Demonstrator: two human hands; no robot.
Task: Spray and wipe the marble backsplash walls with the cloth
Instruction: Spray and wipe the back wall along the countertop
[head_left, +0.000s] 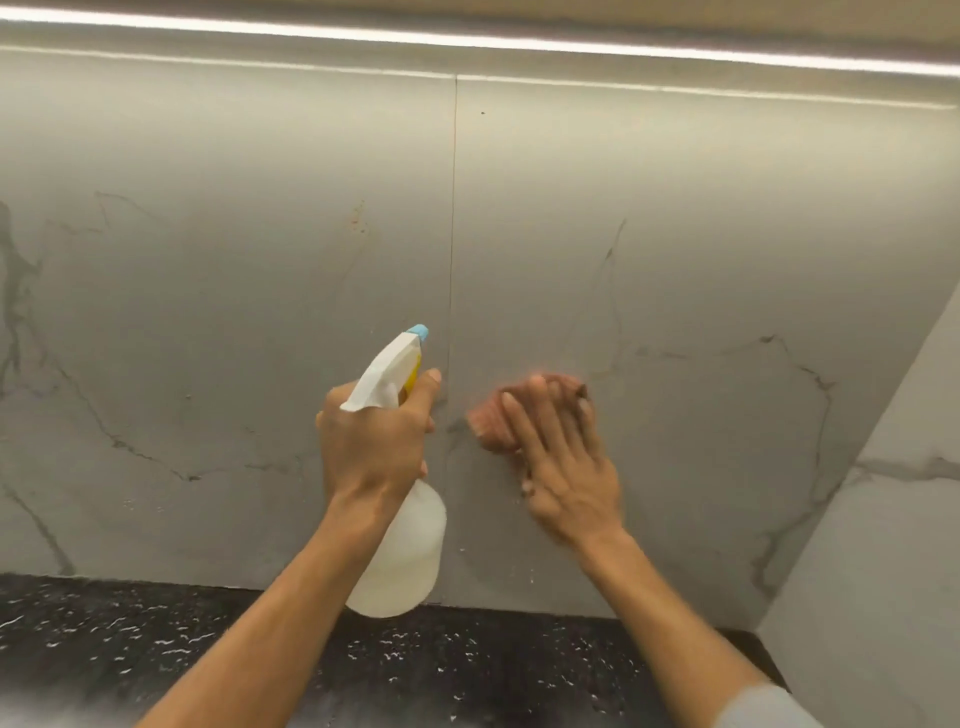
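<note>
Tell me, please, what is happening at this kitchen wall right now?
A person is cleaning the marble backsplash above a dark speckled countertop. The left hand grips a white spray bottle, nozzle aimed at the wall near the vertical seam. The right hand presses a pinkish cloth flat against the panel just right of that seam. A few reddish specks sit higher up, left of the seam.

Home kitchen — marble backsplash (208, 312), dark speckled countertop (156, 639), under-cabinet light strip (467, 44)

I see a black, white-flecked stone countertop (156, 639) meeting the grey marble wall; its near-left edge looks hazy.
</note>
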